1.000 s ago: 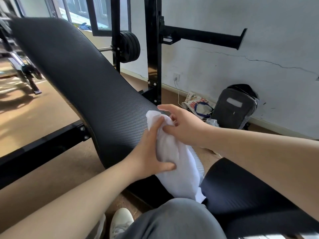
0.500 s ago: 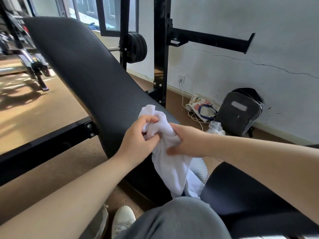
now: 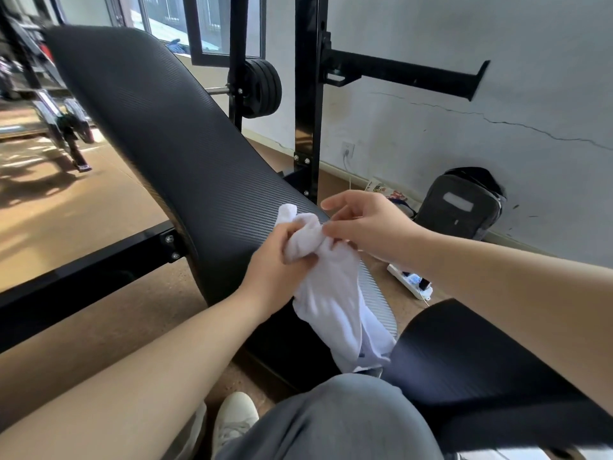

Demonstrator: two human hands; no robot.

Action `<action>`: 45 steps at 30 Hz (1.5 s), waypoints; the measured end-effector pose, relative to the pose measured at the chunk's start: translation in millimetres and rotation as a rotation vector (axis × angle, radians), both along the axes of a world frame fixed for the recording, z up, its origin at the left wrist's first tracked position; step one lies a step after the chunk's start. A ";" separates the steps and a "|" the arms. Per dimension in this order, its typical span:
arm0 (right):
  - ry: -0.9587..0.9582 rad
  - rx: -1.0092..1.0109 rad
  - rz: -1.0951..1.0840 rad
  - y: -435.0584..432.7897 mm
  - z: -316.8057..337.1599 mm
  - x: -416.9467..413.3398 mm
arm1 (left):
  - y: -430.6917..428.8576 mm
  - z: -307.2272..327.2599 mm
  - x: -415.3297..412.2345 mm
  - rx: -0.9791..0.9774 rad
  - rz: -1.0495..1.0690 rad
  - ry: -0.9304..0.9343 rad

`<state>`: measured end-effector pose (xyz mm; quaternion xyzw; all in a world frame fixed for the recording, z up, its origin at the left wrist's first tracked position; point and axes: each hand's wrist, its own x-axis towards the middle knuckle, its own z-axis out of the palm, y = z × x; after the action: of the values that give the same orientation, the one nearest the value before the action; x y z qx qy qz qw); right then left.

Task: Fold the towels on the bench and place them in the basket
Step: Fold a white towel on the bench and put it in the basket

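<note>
While the left hand (image 3: 282,260) bunches the white towel (image 3: 331,293) over the counter (image 3: 185,154), right-hand fingers (image 3: 335,230) pinch its top; unfolded, it next needs spreading.

Grey-white wall (image 3: 464,34) across the right, scuffed, with a long crack (image 3: 497,122) running down to the right. Brown floor (image 3: 83,207), sunlit at the left. Windows (image 3: 212,24) at top centre, bright outside. Black rack upright (image 3: 306,94) against the wall, weight plates (image 3: 262,89) just left of it. Grey backpack (image 3: 459,207) at the wall's foot, white power strip (image 3: 411,280) below it.
</note>
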<state>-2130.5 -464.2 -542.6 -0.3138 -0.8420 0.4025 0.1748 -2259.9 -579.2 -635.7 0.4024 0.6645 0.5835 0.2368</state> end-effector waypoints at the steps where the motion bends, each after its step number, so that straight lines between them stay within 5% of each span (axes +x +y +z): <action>1: -0.023 -0.006 0.010 0.6 -0.3 0.4 | 0.0 -1.2 -2.2 0.004 0.052 -0.003; 9: -0.557 -0.014 0.234 -8.5 -22.0 9.5 | -8.6 2.0 -3.8 0.261 0.158 -0.208; 14: -0.458 -0.117 0.207 -3.8 -24.2 7.5 | -8.1 -2.3 -7.0 0.108 0.292 -0.225; 19: -0.404 -0.071 0.218 -7.7 -24.9 6.4 | -9.2 -19.7 -0.8 -0.068 -0.014 -0.109; 22: -0.393 -0.028 0.205 -7.0 -25.3 5.6 | -6.8 -13.7 7.2 -0.012 -0.055 0.022; 28: -0.424 -0.017 0.161 -1.6 -21.2 5.0 | -14.5 -9.4 -14.0 -0.057 0.187 0.125; 34: -0.489 0.027 0.243 -1.6 -18.2 7.3 | -13.0 -1.6 -15.4 0.095 0.274 -0.419; 39: -0.404 0.112 0.213 -2.9 -15.7 4.1 | -18.1 -0.2 -0.9 -0.007 0.080 -0.145; 43: -0.292 0.053 0.177 8.4 -3.9 2.9 | -14.9 -1.1 9.6 -0.338 -0.044 0.227; 45: -0.322 0.220 0.147 16.4 -3.7 3.4 | -13.9 -6.3 9.5 -0.327 0.008 0.215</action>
<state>-2127.1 -447.9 -546.3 -0.2911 -0.9185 0.2643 0.0412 -2250.4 -593.1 -642.0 0.4157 0.7735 0.4227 0.2242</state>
